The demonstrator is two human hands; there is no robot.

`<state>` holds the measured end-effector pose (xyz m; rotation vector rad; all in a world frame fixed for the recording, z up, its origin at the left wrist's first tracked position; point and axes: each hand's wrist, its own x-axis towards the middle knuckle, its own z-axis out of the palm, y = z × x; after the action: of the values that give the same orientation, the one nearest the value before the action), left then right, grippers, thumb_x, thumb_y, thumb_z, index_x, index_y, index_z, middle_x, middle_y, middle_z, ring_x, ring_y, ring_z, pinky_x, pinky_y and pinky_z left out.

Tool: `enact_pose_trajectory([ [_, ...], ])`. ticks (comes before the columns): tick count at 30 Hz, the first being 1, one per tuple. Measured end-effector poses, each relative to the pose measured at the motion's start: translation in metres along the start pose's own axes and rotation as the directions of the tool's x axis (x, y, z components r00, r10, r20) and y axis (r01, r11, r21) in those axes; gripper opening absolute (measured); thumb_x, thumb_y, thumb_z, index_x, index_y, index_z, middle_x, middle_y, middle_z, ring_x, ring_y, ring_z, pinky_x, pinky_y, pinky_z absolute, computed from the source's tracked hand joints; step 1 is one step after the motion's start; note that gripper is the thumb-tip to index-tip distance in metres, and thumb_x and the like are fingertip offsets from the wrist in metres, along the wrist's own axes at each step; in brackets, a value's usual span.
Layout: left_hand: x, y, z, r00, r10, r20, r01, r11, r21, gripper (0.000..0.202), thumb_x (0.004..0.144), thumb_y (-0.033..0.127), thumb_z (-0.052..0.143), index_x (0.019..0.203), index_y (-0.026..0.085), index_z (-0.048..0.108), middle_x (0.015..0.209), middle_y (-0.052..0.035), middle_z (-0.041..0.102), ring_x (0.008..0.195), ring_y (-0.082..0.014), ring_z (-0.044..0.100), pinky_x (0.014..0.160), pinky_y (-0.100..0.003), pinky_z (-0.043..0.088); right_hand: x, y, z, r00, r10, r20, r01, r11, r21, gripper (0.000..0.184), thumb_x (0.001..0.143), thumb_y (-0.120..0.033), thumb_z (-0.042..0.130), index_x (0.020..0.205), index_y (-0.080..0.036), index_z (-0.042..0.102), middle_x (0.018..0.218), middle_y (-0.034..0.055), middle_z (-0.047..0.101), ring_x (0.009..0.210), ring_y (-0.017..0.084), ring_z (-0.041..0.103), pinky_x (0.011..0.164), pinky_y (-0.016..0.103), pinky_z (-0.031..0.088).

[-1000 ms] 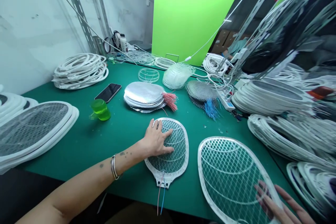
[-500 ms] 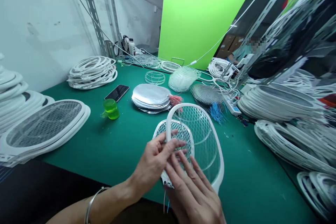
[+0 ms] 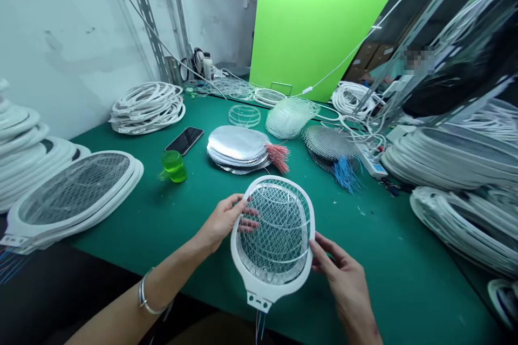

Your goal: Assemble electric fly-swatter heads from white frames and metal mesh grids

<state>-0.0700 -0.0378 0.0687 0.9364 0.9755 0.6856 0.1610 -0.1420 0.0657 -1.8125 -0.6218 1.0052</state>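
Observation:
A white electric fly swatter head is in front of me, tilted, with its neck toward me. Crossed mesh and clear curved ribs show inside its rim. Thin red and blue wires hang from the neck. My left hand grips the upper left rim, thumb on top and fingers reaching beneath the mesh. On the right rim, my right hand pinches with the thumb in front; its other fingers are partly hidden behind. Beyond the head lies a stack of silver mesh sheets with red wires.
Several finished-looking swatter heads lie stacked at left. A phone and a green cup stand nearby. Dark mesh sheets with blue wires, clear plastic ribs and a power strip are farther back. White frames pile up at right.
The raised white frame has come down over the mesh piece, and the two now sit together. My hands have moved apart to opposite sides of the rim. The camera view has shifted slightly.

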Motion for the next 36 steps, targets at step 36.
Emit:
enact_pose_trajectory([
  [36,0.029,-0.011,0.013,0.844,0.368,-0.389,0.297,0.283,0.912,0.026,0.093,0.042,0.050,0.082,0.025,0.066,0.094,-0.0011,0.071,0.083,-0.0249,0.066,0.062,-0.031,0.040,0.011,-0.005,0.013,0.981,-0.191,-0.044,0.057,0.492,-0.869,0.040,0.093,-0.054,0.041,0.106,-0.030,0.070,0.098,0.0059,0.070,0.084,0.028,0.064,0.061,0.033,0.037],
])
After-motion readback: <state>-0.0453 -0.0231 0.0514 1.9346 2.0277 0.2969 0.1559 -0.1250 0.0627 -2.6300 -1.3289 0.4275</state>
